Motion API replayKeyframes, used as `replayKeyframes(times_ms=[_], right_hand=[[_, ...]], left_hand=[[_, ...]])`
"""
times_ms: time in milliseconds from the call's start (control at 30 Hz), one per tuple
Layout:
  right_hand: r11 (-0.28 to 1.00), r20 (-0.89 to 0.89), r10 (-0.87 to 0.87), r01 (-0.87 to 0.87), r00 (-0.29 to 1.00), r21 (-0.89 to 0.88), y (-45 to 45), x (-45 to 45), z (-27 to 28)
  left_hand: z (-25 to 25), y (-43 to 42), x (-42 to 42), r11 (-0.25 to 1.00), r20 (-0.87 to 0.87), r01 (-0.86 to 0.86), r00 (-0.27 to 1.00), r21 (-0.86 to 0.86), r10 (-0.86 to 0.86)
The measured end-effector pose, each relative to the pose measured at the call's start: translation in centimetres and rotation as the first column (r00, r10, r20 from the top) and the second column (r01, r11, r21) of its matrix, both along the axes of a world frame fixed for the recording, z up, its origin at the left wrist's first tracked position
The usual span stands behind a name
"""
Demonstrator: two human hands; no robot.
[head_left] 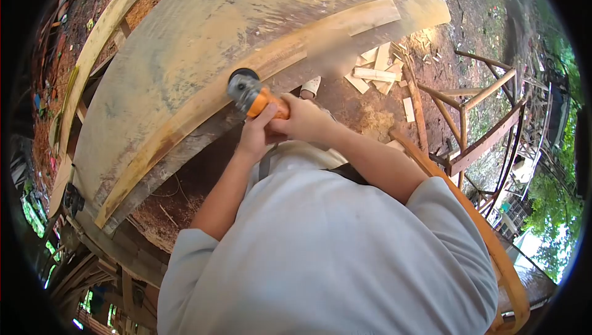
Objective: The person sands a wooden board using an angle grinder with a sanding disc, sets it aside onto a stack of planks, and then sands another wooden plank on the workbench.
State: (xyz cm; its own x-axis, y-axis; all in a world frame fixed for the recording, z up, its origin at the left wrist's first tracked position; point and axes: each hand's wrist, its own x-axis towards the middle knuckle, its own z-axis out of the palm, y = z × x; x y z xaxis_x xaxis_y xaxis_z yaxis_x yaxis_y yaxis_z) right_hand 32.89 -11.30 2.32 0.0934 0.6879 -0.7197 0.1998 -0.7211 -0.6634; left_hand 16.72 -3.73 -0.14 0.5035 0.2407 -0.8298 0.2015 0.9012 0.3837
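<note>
Both my hands are wrapped round the orange body of an angle grinder (266, 102), which has a grey head and a dark round disc. My left hand (253, 134) grips it from the left and below. Against it, my right hand (306, 119) closes round the rear of the body from the right. The disc lies over a long wooden plank (185, 116); whether it presses on the wood I cannot tell. This plank runs diagonally along the near side of a large worn table (185, 51).
Cut wood offcuts (376, 73) lie heaped on the dirt floor right of the table. Farther right stands a wooden frame (462, 107). A long wooden beam (487, 236) passes by my right side. Another long board (92, 57) lies beyond the table's left edge.
</note>
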Motion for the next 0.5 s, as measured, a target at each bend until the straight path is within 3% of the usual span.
replayKeyframes(times_ms=[67,133,333,500], right_hand=[[0.998,0.006,-0.045,0.045,0.999,-0.047,-1.4,1.9,0.4],[0.991,0.092,-0.133,0.130,0.987,0.041,-3.2,4.5,0.3],[0.947,0.103,-0.320,0.320,0.942,0.022,-6.6,11.2,1.2],[0.935,0.020,-0.351,0.349,0.936,0.057,-8.2,14.9,0.8]], left_hand=[[-0.9,-0.7,2.3,1.000,0.018,0.023,1.000,-0.009,-0.023],[-1.4,-1.7,5.8,0.994,0.054,0.106,0.993,0.015,-0.107],[0.6,-2.7,15.1,0.935,0.115,0.354,0.928,0.026,-0.355],[0.3,-4.3,18.9,0.934,0.122,0.352,0.926,0.062,-0.357]])
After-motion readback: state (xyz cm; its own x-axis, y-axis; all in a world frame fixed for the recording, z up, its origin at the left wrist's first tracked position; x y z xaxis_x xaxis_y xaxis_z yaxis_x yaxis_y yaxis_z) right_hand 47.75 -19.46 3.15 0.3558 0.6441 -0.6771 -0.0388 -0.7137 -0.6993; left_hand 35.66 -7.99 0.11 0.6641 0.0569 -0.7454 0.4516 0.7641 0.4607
